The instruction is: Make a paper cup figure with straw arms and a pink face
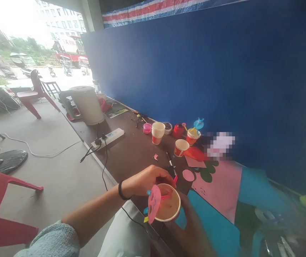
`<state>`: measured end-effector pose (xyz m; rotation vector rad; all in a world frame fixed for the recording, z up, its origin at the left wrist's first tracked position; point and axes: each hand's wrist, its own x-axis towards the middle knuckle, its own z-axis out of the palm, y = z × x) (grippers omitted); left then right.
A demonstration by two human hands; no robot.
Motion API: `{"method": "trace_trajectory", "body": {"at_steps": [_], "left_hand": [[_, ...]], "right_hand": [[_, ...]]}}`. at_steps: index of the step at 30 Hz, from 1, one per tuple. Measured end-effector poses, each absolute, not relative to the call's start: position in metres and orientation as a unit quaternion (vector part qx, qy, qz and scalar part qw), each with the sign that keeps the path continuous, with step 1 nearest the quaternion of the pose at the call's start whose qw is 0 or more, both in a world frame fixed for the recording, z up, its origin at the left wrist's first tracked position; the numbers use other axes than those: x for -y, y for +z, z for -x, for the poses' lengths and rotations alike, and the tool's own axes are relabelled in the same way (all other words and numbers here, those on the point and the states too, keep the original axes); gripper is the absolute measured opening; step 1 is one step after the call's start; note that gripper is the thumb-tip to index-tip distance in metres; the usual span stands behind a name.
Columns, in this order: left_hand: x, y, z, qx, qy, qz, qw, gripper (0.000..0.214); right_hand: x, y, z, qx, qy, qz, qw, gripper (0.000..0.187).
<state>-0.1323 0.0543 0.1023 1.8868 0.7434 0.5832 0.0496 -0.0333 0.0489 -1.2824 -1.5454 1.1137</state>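
A paper cup (170, 213) is held low in front of me, its open mouth tilted toward me. My left hand (153, 178), with a black band at the wrist, curls its fingers around the cup's far side. A small pink piece (175, 179) shows at those fingertips; I cannot tell whether it is pinched. Around the near right side of the cup my right hand (186, 223) is wrapped, slightly blurred. A pink paper face (154, 204) with drawn lines stands at the cup's left rim, with blue and yellow bits at its edge. Inside the cup lies a pink-red strip (166, 195).
On the brown table (136, 157) stand a stack of paper cups (158, 132), a single cup (181, 147) and a decorated cup (194, 136). Pink paper (222, 185), blue sheets (214, 228) and a marker (171, 162) lie nearby. Left are a power strip (112, 138) and kettle (87, 107).
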Motion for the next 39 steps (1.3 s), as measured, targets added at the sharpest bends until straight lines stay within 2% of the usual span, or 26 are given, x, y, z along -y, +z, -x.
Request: {"method": "trace_trajectory", "body": {"at_steps": [5, 19, 29, 33, 39], "left_hand": [[-0.047, 0.105, 0.136, -0.358, 0.233, -0.756, 0.496, 0.014], [-0.053, 0.108, 0.148, -0.298, 0.227, -0.763, 0.527, 0.024], [-0.046, 0.097, 0.143, -0.336, 0.261, -0.740, 0.521, 0.028], [-0.045, 0.101, 0.145, -0.327, 0.264, -0.744, 0.520, 0.027], [-0.042, 0.110, 0.159, -0.350, 0.258, -0.731, 0.526, 0.028]], "right_hand": [[0.032, 0.048, -0.047, 0.625, 0.449, 0.498, 0.399, 0.053], [0.033, 0.045, -0.041, 0.625, 0.469, 0.492, 0.383, 0.053], [0.033, 0.043, -0.044, 0.643, 0.459, 0.496, 0.360, 0.055], [0.038, 0.042, -0.036, 0.614, 0.466, 0.515, 0.375, 0.054], [0.027, 0.033, -0.044, 0.617, 0.474, 0.474, 0.411, 0.076]]}}
